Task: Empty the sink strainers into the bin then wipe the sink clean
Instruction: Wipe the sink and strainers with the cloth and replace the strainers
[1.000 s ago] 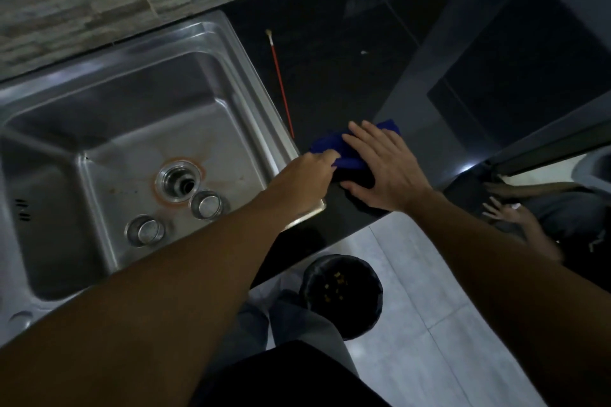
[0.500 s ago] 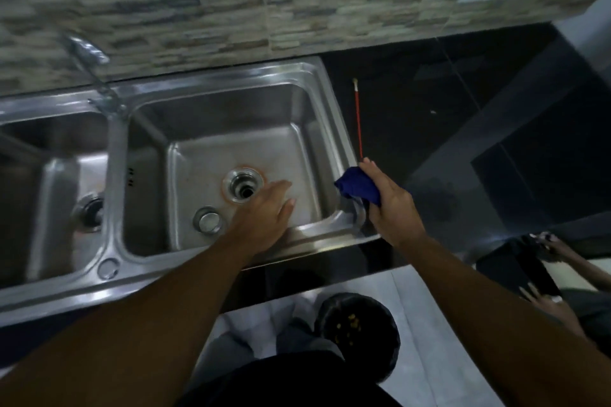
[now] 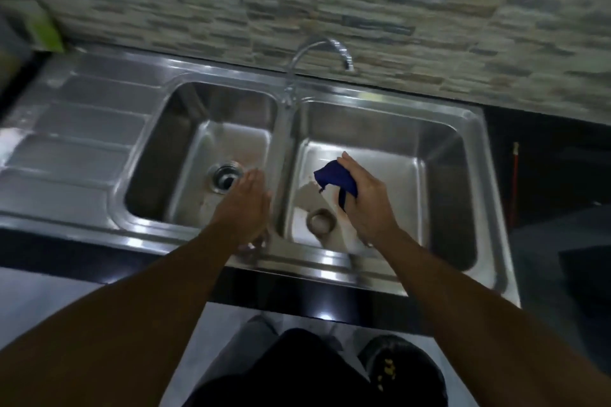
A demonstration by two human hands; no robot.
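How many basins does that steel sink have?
2. The left basin has an open drain, with the empty left hand over its right edge. The right basin has the right hand holding a blue cloth above it.

Light: I'm working in dim light.
Glare: highlights are glinting off my sink's (image 3: 334, 261) front rim.
Blur: motion is smearing the wall (image 3: 363, 3), edges bowing.

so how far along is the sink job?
Looks done: round metal strainer lies loose in the right steel basin; black floor bin holds yellowish scraps. In hand: right hand grips the crumpled blue cloth; left hand is empty. Left: wiping both basins.
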